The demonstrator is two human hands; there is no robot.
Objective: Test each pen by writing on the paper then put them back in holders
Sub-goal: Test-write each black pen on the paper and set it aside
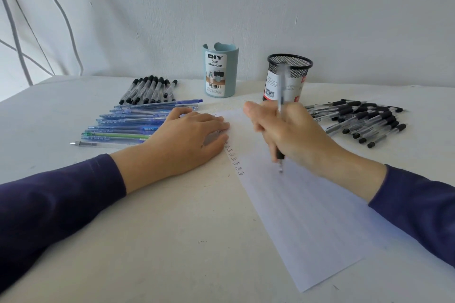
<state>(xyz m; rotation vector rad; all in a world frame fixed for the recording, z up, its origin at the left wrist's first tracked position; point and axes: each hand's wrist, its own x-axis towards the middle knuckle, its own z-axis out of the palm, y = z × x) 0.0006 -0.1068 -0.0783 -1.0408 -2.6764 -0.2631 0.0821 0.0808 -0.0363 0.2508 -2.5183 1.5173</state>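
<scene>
Left hand (pixel 187 138) flat; right (pixel 293 130) (gripping pen (pixel 281 86)).

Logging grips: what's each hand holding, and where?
Right hand grips a clear, black-gripped pen low, near its tip; left hand holds nothing, resting on white paper.

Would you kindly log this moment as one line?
right hand grips pen | left hand presses paper | phase: writing test

Right hand (pixel 293 133), centre right of frame, grips a pen (pixel 280 115), tip on the paper (pixel 307 216) beside a column of "Test" words. Left hand (pixel 187 138) lies flat on the paper's left edge. Blue holder (pixel 220 70) and mesh holder (pixel 288 76) upper centre; loose pen piles on both sides.
</scene>
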